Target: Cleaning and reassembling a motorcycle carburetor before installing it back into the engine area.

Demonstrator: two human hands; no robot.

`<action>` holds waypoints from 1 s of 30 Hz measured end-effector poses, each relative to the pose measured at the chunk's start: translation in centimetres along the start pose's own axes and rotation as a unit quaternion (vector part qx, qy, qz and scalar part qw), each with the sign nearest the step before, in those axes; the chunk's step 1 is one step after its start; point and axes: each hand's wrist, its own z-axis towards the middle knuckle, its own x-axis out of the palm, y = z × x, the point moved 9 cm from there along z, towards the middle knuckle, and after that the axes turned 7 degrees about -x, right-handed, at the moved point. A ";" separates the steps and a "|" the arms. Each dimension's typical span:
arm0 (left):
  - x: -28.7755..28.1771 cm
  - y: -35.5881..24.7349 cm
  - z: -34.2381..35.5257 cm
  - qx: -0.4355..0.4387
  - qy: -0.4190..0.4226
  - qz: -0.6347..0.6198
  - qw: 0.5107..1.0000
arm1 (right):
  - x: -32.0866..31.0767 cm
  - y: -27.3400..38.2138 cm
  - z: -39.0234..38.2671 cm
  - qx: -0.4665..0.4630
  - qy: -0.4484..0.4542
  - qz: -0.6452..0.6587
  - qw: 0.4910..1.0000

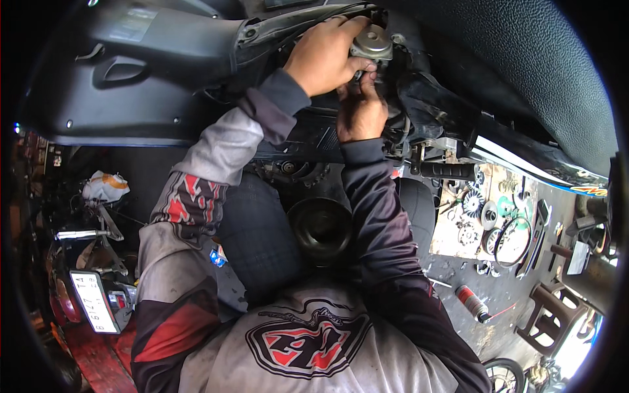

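At the top centre, my left hand [321, 56] curls over the side of a silver metal housing with a round cap [374, 40], its thumb bent just below the cap. Just beneath it, my right hand [362, 111] has its thumb and fingers bent up against the underside of the housing; what they grip is too small and hidden to make out. The housing sits in an opening of a black scooter body [164, 72], among hoses and cables. A dark ribbed footpeg-like bar [445, 171] lies right of my right wrist.
Black textured seat [537, 59] at top right. Below, a board [445, 236] holds several machine parts and rings. A spray can [473, 301], brown stool [547, 318] and wheel [501, 376] stand right. Another motorbike's rear [98, 295] is left; a dark round pan [321, 232] is between my legs.
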 end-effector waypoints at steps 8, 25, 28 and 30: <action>0.3 0.3 2.2 -0.009 0.063 -0.009 0.998 | 1.3 1.0 0.2 0.052 0.064 -0.010 0.997; 1.0 0.8 2.5 -0.029 0.074 -0.086 0.993 | 0.6 0.8 0.0 0.053 -0.009 -0.033 0.998; 0.6 1.6 1.7 -0.023 0.036 -0.082 0.996 | 1.2 0.3 0.0 0.050 0.023 -0.036 0.998; 0.9 1.4 1.4 0.020 0.005 -0.039 0.999 | 0.3 -0.1 0.5 0.078 -0.002 -0.008 0.997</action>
